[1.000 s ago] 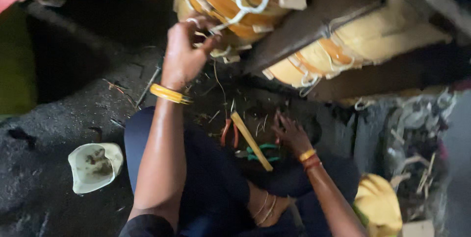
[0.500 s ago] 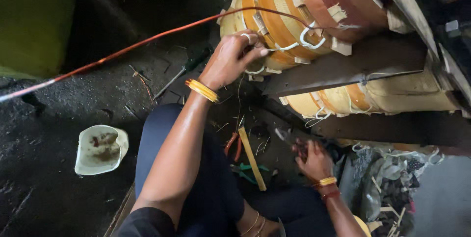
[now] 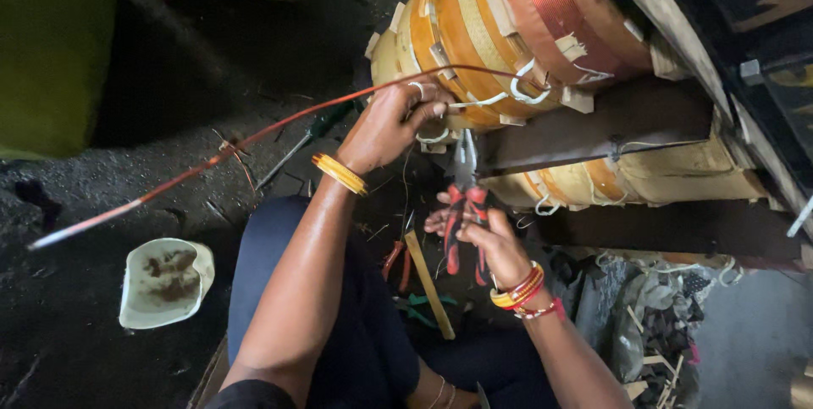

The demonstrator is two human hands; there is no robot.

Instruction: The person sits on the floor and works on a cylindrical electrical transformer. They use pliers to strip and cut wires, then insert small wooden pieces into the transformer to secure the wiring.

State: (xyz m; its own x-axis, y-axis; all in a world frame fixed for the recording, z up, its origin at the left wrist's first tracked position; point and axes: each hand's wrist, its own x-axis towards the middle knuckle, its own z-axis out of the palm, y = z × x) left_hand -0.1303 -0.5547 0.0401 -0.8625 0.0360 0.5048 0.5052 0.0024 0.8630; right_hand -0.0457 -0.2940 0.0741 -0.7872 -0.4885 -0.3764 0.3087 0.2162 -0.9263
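My left hand is raised to a large yellow-taped coil with copper winding, its fingers pinched on a white tie at the coil's lower edge. A long orange copper wire runs past that hand from the coil down to the left. My right hand holds red-handled pliers, jaws pointing up toward the coil just below my left hand. A second yellow-taped coil lies under a dark bar.
A white bowl with brown residue sits on the dark floor at left. A wooden stick, red-handled and green-handled tools lie by my knees. A screwdriver rests on the floor. Scrap pieces pile at right.
My right hand has picked the red-handled pliers off the floor and lifted them toward the coil. My left hand stays on the coil's white tie. The view shifted closer.
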